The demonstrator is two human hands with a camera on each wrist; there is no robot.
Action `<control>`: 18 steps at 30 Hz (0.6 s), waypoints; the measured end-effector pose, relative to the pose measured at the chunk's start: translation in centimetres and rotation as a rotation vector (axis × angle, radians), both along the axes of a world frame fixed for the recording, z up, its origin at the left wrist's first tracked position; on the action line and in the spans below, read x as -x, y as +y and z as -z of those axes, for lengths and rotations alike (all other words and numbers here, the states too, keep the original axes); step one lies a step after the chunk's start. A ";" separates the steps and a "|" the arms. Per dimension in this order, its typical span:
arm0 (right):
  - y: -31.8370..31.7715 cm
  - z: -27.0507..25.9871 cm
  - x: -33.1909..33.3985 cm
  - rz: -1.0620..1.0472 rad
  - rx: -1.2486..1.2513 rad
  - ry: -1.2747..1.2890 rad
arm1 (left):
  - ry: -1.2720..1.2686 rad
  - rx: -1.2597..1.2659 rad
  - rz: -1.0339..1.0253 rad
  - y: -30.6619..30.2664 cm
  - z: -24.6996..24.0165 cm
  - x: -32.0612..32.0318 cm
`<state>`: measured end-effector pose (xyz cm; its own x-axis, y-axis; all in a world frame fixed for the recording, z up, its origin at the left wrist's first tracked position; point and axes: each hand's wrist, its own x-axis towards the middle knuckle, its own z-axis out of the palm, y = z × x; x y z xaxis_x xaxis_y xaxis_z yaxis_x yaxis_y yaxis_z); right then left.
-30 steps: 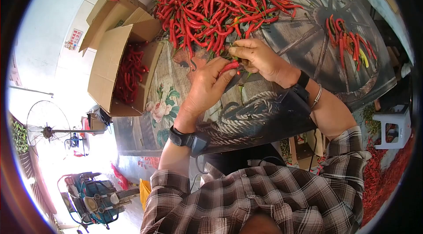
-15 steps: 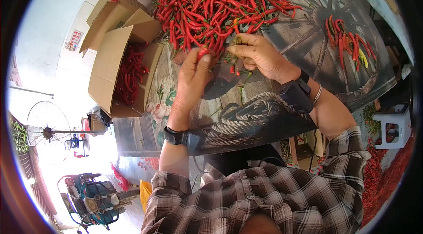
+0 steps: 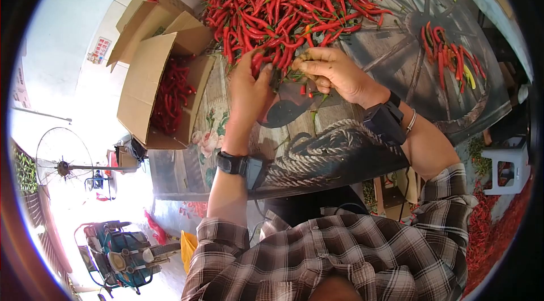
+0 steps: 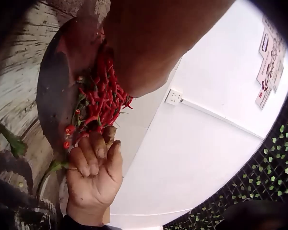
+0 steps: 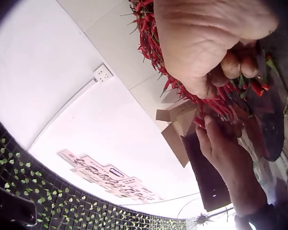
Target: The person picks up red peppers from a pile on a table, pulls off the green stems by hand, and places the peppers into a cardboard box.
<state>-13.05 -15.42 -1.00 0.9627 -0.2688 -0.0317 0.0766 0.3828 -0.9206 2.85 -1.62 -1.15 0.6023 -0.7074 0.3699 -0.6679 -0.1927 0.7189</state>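
Gripping a red pepper (image 3: pixel 257 64) between thumb and fingers of the left hand (image 3: pixel 243 97), at the near edge of the pepper pile (image 3: pixel 289 6) on the counter (image 3: pixel 371 49). Holding the right hand (image 3: pixel 343 77) close by, with fingers curled in and nothing discernible in grasp. Noted beyond the left hand: cardboard box (image 3: pixel 141 88) containing peppers.

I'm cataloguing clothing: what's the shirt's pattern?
The shirt is dark brown and white plaid, clearest in the head view.

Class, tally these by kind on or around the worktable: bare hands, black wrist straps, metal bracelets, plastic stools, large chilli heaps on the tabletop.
Hands: 2
Wrist straps: 2
Bracelet: 1
Stool: 1
Large chilli heap: 1
Total: 7
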 end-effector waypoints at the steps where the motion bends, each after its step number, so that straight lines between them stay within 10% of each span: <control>1: 0.0 0.0 0.0 -0.001 -0.001 0.000 | -0.070 -0.008 0.028 -0.2 0.8 -0.4; 18: -0.2 0.6 -0.3 0.009 -0.044 0.014 | -0.168 0.094 0.138 0.9 -0.6 2.2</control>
<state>-12.80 -15.58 -1.62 0.9596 -0.2756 -0.0575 0.0672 0.4225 -0.9038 0.66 -0.67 -0.56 0.4266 -0.7362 0.5254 -0.7951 -0.0284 0.6058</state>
